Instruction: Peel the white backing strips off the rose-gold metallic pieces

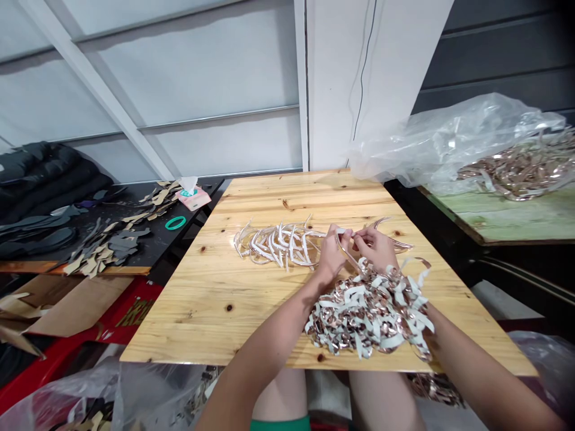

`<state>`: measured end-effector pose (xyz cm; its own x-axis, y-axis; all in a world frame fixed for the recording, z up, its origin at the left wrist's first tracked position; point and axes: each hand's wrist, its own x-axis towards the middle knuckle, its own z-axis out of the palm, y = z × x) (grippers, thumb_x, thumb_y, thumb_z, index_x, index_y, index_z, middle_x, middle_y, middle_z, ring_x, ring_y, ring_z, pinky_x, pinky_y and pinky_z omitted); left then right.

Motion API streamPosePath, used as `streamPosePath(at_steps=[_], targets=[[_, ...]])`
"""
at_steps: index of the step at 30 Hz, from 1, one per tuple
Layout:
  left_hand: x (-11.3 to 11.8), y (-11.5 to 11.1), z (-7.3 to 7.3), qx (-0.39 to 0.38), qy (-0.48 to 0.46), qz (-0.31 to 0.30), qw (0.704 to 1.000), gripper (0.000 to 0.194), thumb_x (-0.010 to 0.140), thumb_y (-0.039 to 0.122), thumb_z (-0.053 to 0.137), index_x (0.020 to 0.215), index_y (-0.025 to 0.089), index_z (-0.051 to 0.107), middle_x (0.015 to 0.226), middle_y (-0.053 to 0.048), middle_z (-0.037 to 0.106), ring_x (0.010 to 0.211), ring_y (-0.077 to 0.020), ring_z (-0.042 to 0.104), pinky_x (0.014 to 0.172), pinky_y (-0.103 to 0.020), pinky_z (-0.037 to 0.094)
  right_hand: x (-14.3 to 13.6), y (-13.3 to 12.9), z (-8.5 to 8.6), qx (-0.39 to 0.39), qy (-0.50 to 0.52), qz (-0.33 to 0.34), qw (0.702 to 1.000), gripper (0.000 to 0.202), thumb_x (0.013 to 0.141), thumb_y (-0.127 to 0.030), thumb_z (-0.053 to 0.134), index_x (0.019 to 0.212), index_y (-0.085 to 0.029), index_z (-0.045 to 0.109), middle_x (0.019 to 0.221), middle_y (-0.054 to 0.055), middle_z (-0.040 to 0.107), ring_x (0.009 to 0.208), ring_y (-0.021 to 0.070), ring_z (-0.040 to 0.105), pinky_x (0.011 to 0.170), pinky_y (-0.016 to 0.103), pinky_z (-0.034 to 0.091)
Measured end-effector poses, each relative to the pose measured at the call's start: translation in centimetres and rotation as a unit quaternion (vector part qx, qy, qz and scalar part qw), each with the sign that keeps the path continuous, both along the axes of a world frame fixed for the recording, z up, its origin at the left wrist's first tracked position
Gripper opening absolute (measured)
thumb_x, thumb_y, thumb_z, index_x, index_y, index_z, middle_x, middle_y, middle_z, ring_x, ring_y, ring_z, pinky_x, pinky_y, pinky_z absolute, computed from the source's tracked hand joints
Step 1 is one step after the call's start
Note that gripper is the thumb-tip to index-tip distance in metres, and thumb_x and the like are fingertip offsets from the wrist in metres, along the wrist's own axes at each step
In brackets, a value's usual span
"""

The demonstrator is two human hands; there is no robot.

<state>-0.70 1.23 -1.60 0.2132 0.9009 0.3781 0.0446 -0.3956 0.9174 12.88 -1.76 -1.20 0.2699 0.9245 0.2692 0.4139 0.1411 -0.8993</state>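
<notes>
My left hand (pixel 332 252) pinches a narrow shiny strip (pixel 348 244), rose-gold on one side and whitish on the other. Close beside it, my right hand (pixel 377 248) has its fingertips closed on the same strip. A heap of short curled strips (pixel 371 311), metallic and pale, lies just below both hands, between my forearms. To the left of my hands a row of long thin strips (pixel 278 242) is spread out on the wooden table (pixel 215 299). More long strip ends (pixel 402 245) show behind my right hand.
A clear plastic bag (pixel 453 143) and a pile of shiny strips (pixel 525 170) lie on a greenish board at right. The black table at left bears cut scraps (pixel 121 239), a green tape ring (pixel 175 222) and a tissue pack (pixel 193 196). Below it stands a cardboard box (pixel 85 305).
</notes>
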Motion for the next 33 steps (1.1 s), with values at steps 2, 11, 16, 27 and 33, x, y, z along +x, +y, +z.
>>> streamPosePath(at_steps=[2,11,16,27,33], targets=[[0.2,0.5,-0.4,-0.023,-0.012,0.014,1.000,0.038,0.097,0.056,0.054,0.084,0.021,0.051,0.070,0.002,0.056,0.062,-0.0127,0.052,0.062,-0.026,0.039,0.2,-0.2,0.2,0.008,0.023,0.051,0.998,0.027,0.085,-0.046,0.066,0.083,-0.020,0.063,0.067,0.005,0.069,0.059,0.0196,0.064,0.058,0.030,0.049],[0.0,0.4,0.1,-0.014,-0.033,0.022,0.999,0.043,0.092,0.059,0.062,0.081,0.019,0.051,0.073,0.002,0.053,0.067,-0.0121,0.049,0.067,-0.026,0.040,1.0,-0.8,0.9,0.033,0.081,0.162,0.983,0.030,0.087,-0.048,0.070,0.083,-0.020,0.062,0.068,0.001,0.062,0.059,0.0151,0.055,0.058,0.028,0.046],[0.0,0.3,0.5,-0.027,-0.023,0.001,0.999,0.046,0.087,0.058,0.068,0.071,0.018,0.050,0.066,0.003,0.049,0.061,-0.0108,0.045,0.062,-0.025,0.040,1.1,-0.9,0.9,0.033,0.105,0.150,0.983,0.029,0.085,-0.046,0.071,0.079,-0.020,0.061,0.063,-0.002,0.055,0.055,0.0131,0.049,0.054,0.026,0.043],[-0.4,0.4,0.1,0.058,0.043,-0.058,0.996,0.025,0.099,0.037,0.056,0.093,0.016,0.068,0.091,-0.008,0.072,0.082,-0.0190,0.065,0.082,-0.033,0.050,1.0,-0.5,0.2,0.016,0.124,0.110,0.986,0.029,0.081,-0.047,0.073,0.078,-0.019,0.063,0.065,0.000,0.063,0.053,0.0128,0.052,0.050,0.024,0.040],[-0.4,0.5,0.0,0.033,0.047,-0.136,0.989,0.022,0.098,0.038,0.055,0.092,0.019,0.064,0.088,-0.004,0.069,0.082,-0.0183,0.063,0.083,-0.031,0.050,1.3,-0.9,0.8,0.042,0.102,0.090,0.990,0.029,0.080,-0.046,0.075,0.077,-0.020,0.063,0.068,0.003,0.067,0.059,0.0156,0.058,0.054,0.026,0.044]])
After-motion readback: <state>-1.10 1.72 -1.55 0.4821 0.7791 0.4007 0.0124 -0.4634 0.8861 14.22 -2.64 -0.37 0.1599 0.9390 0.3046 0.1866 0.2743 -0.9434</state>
